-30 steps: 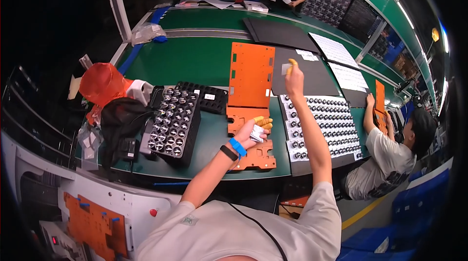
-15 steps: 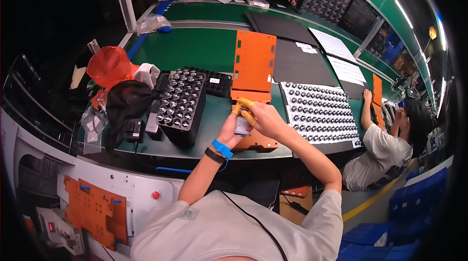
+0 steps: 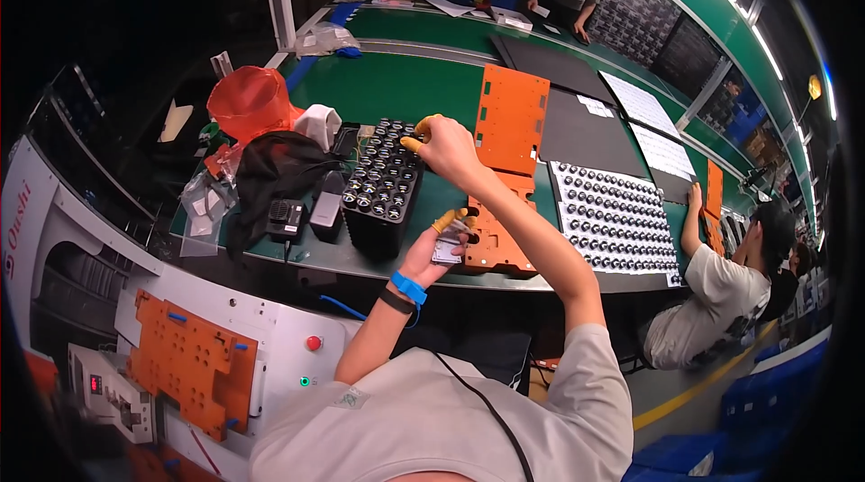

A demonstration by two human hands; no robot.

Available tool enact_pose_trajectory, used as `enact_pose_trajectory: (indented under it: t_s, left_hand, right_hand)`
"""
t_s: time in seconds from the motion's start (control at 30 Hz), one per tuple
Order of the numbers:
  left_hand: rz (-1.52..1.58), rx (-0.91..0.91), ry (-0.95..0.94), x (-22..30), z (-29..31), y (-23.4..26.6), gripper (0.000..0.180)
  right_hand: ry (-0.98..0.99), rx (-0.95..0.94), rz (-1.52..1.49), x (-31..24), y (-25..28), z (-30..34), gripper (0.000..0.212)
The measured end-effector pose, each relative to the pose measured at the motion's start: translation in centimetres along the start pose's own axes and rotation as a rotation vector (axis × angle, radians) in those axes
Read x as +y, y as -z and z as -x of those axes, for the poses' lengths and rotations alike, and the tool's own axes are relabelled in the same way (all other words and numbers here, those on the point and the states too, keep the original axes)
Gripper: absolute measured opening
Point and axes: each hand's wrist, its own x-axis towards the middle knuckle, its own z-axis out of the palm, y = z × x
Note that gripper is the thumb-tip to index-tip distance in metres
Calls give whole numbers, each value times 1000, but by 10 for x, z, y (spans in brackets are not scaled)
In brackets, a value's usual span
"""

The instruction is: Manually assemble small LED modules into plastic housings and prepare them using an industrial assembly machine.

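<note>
My left hand (image 3: 423, 252), yellow finger cots on its fingertips, is closed round a small silver-white piece (image 3: 448, 252) with dark round parts at its top; its exact kind does not show. That hand is just left of the lower orange fixture plate (image 3: 500, 234). My right hand (image 3: 448, 150), also in yellow finger cots, reaches over the far right part of a tall black tray (image 3: 387, 230) filled with rows of round, shiny-topped black parts (image 3: 377, 185). Its thumb and forefinger are bent together at those parts. Whatever lies between these fingertips is hidden.
An upper orange plate (image 3: 512, 117) adjoins the lower one. White sheets with rows of black round parts (image 3: 617, 221) lie to the right, near a co-worker (image 3: 721, 293). At the left are a red bag (image 3: 252, 104), a black cloth (image 3: 279, 167) and a small grey device (image 3: 328, 203).
My right hand has left my left hand and moved up and left to the black tray. The left hand stays low with the silver-white piece. The whole view has shifted rightward.
</note>
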Motion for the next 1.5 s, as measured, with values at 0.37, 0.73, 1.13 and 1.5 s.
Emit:
enact_pose_trajectory:
  t_s: [0.37,0.73,1.13,1.5]
  left_hand:
    - [63,-27,0,-2,16,-9,29]
    - [-315,-96,-168,-20,28,-33,50]
    - [-701,-183,-501,-33,39,-89,69]
    - [-726,-163,-544,-43,42,-94,65]
  right_hand:
    - [-79,51,-93,-1,24,1,31]
    - [-158,-5,-640,5,97,162,14]
    - [-259,-17,-1132,21,89,216,27]
    - [-199,6,-1076,20,87,222,31]
